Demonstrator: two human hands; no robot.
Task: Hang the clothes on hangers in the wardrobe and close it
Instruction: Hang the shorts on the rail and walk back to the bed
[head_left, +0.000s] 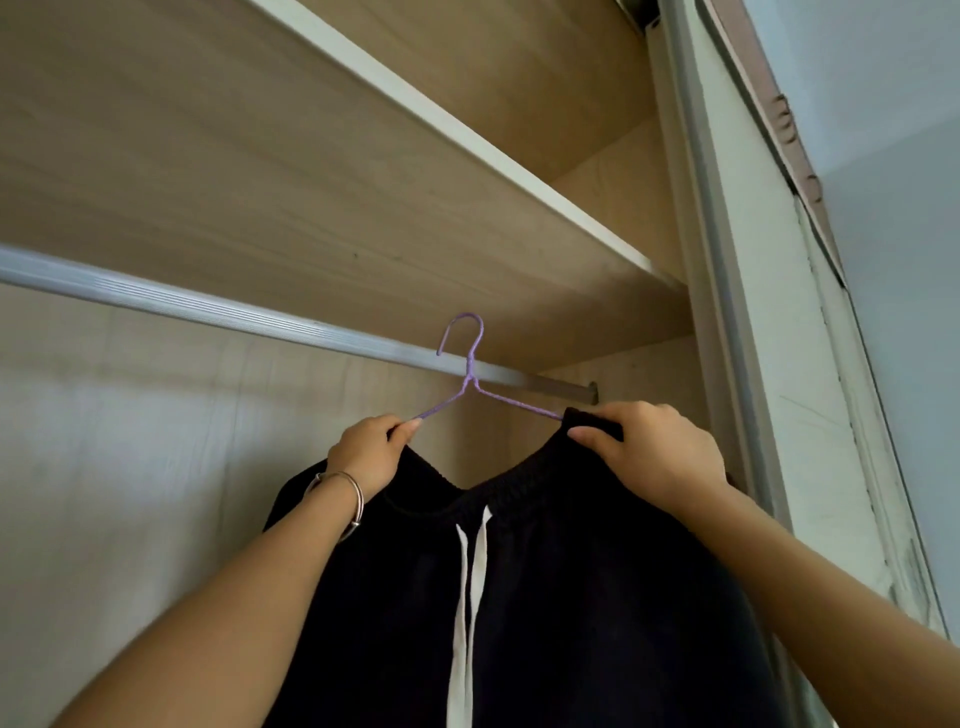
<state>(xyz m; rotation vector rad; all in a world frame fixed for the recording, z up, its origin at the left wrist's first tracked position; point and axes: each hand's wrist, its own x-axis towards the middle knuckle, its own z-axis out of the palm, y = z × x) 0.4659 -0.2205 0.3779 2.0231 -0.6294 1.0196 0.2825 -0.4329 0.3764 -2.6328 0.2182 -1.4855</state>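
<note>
A thin purple wire hanger (470, 371) is held up in front of the silver wardrobe rail (218, 312), its hook at rail height near the rail's right end. Whether the hook rests on the rail is unclear. Black trousers (545, 597) with an elastic waistband and a white drawstring hang from the hanger. My left hand (371, 454), with a metal bangle on the wrist, pinches the hanger's left shoulder. My right hand (654, 449) grips the waistband over the hanger's right shoulder.
A wooden shelf (467, 150) runs above the rail. The wardrobe's right side and its metal sliding-door frame (727, 291) stand just right of my right hand. The pale back panel (130, 441) lies behind the rail.
</note>
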